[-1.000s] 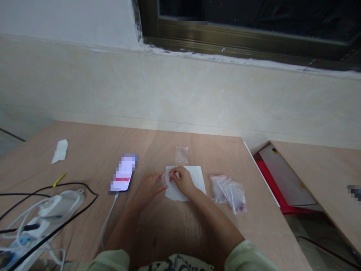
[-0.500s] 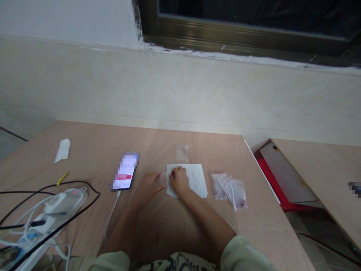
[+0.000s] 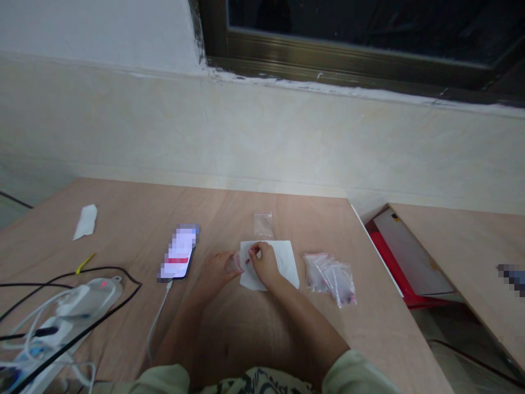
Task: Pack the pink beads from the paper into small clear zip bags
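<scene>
My left hand (image 3: 216, 270) holds a small clear zip bag (image 3: 235, 264) with a reddish edge, its mouth side toward the white paper sheet (image 3: 287, 269). Over that sheet is my right hand (image 3: 266, 264), its thumb and fingers pinched together near the bag. What the pinch holds, if anything, is too small to make out. A tiny dark reddish piece (image 3: 248, 261) shows on the paper between the two hands. Just beyond the sheet lies another clear zip bag (image 3: 263, 224), flat on the table. Several filled zip bags (image 3: 330, 278) overlap to the right of the paper.
A lit phone (image 3: 179, 253) on a white charging cable lies left of my hands. Farther left are a power strip (image 3: 88, 298) with tangled cables, a yellow tie (image 3: 85, 263) and a crumpled white paper (image 3: 86, 221). A wall stands behind the table; a second table (image 3: 463, 235) is at right.
My right hand's fingers have lifted and pinched together, uncovering the tiny dark piece on the paper. My left hand keeps hold of the bag. The whole view has shifted slightly.
</scene>
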{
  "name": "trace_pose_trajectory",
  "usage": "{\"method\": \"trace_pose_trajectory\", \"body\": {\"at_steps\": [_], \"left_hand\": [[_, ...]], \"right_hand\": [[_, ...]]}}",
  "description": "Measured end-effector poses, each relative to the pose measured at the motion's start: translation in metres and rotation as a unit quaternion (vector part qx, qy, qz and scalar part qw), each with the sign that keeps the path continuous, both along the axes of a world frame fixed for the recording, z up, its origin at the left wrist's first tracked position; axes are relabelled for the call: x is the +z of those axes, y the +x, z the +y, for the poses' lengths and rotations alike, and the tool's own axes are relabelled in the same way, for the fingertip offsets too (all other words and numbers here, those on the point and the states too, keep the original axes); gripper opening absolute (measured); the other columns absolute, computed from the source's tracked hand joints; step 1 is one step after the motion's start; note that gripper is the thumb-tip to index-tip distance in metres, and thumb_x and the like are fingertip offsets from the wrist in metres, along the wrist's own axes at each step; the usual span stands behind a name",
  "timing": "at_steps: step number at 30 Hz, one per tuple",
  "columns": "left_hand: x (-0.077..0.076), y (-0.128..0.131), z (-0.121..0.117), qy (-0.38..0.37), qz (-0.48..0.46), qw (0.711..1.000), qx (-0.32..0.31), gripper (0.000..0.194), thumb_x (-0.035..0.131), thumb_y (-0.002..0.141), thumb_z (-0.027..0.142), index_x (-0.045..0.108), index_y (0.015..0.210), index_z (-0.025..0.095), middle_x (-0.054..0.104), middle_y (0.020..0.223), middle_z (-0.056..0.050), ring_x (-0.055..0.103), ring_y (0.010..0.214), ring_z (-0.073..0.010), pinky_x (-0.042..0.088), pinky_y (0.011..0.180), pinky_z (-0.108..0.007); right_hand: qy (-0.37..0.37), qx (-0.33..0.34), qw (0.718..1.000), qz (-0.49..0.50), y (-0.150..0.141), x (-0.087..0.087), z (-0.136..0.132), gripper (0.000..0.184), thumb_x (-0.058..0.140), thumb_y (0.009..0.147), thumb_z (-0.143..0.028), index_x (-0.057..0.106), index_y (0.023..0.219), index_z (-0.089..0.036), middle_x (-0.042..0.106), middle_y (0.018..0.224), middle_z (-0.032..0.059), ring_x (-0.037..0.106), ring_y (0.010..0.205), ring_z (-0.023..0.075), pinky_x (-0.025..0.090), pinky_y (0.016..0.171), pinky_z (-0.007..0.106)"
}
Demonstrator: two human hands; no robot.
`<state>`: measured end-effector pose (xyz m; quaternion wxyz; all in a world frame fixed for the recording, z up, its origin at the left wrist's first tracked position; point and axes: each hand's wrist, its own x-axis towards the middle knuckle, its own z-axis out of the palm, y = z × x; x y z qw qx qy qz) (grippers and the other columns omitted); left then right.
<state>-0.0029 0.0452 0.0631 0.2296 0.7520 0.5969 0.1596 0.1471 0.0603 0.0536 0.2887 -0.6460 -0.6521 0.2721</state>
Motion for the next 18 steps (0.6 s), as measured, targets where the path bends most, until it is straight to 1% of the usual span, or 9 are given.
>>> {"method": "trace_pose_trajectory", "body": {"at_steps": [2,3,6,9,11,13,14,16,18], "left_hand": [[-0.001,0.0,-0.001,-0.001,0.0,1.0,0.005,0.038,0.059,0.065,0.034,0.057,0.097,0.015,0.064,0.096,-0.008,0.056,0.091,-0.0241,0.043,0.079,-0.038],[-0.002,-0.001,-0.002,-0.002,0.001,1.0,0.007,0.039,0.059,0.064,0.034,0.057,0.098,0.015,0.064,0.096,-0.009,0.056,0.091,-0.0242,0.043,0.079,-0.037],[-0.003,-0.002,-0.005,0.003,0.0,1.0,0.014,0.039,0.06,0.064,0.034,0.058,0.097,0.015,0.064,0.097,-0.009,0.056,0.091,-0.0249,0.042,0.079,-0.035],[-0.006,-0.003,-0.006,0.011,-0.009,1.0,0.011,0.039,0.059,0.064,0.037,0.058,0.098,0.017,0.064,0.097,-0.008,0.056,0.091,-0.0252,0.042,0.079,-0.034],[-0.008,-0.004,-0.005,0.011,-0.017,1.0,0.008,0.04,0.059,0.064,0.038,0.058,0.098,0.017,0.064,0.096,-0.008,0.056,0.09,-0.0256,0.043,0.078,-0.035],[-0.009,-0.003,-0.004,0.011,-0.024,1.0,0.01,0.04,0.059,0.064,0.038,0.058,0.096,0.015,0.064,0.094,-0.009,0.056,0.088,-0.0261,0.043,0.076,-0.035],[-0.01,-0.003,-0.004,0.012,-0.027,1.0,0.01,0.041,0.059,0.063,0.039,0.058,0.096,0.014,0.064,0.094,-0.01,0.056,0.088,-0.0261,0.043,0.075,-0.036],[-0.01,0.0,-0.002,0.016,-0.035,0.999,0.008,0.04,0.06,0.064,0.038,0.057,0.096,0.014,0.063,0.093,-0.01,0.056,0.087,-0.0254,0.043,0.075,-0.036],[-0.01,0.004,-0.001,0.025,-0.051,0.998,0.009,0.037,0.059,0.065,0.035,0.057,0.096,0.016,0.063,0.093,-0.009,0.055,0.089,-0.0245,0.041,0.077,-0.038]], "right_hand": [[-0.022,-0.036,0.998,-0.051,0.002,-0.005,0.005,0.01,0.053,0.071,-0.018,0.059,0.077,-0.012,0.058,0.081,0.0093,0.05,0.08,0.0182,0.036,0.071,0.028],[-0.035,-0.043,0.996,-0.073,0.002,-0.008,0.007,0.012,0.054,0.07,-0.019,0.059,0.079,-0.012,0.057,0.084,0.0107,0.049,0.083,0.0196,0.036,0.072,0.028],[-0.072,-0.041,0.99,-0.114,0.0,-0.012,0.014,0.014,0.056,0.069,-0.021,0.06,0.079,-0.011,0.057,0.09,0.0136,0.048,0.089,0.0235,0.036,0.071,0.029],[-0.086,-0.042,0.988,-0.125,-0.002,-0.01,0.017,0.012,0.055,0.07,-0.018,0.06,0.077,-0.011,0.058,0.089,0.0144,0.048,0.09,0.0247,0.036,0.07,0.03],[-0.08,-0.049,0.989,-0.11,0.0,-0.005,0.017,0.011,0.053,0.071,-0.017,0.061,0.075,-0.011,0.058,0.086,0.0136,0.049,0.087,0.0231,0.036,0.069,0.029],[-0.056,-0.047,0.995,-0.072,0.002,0.001,0.013,0.01,0.053,0.071,-0.018,0.061,0.074,-0.011,0.059,0.081,0.0115,0.05,0.082,0.0204,0.036,0.069,0.029],[-0.04,-0.034,0.998,-0.047,0.003,0.004,0.01,0.01,0.053,0.071,-0.018,0.061,0.073,-0.012,0.059,0.078,0.0099,0.05,0.079,0.019,0.036,0.069,0.028],[-0.014,0.013,1.0,-0.002,0.003,0.012,0.001,0.008,0.055,0.07,-0.018,0.061,0.07,-0.013,0.058,0.072,0.0067,0.05,0.074,0.0167,0.036,0.07,0.028],[-0.001,0.053,0.998,0.029,0.001,0.019,-0.01,0.01,0.055,0.072,-0.021,0.063,0.071,-0.015,0.057,0.071,0.0053,0.049,0.074,0.0162,0.036,0.073,0.03]]}}
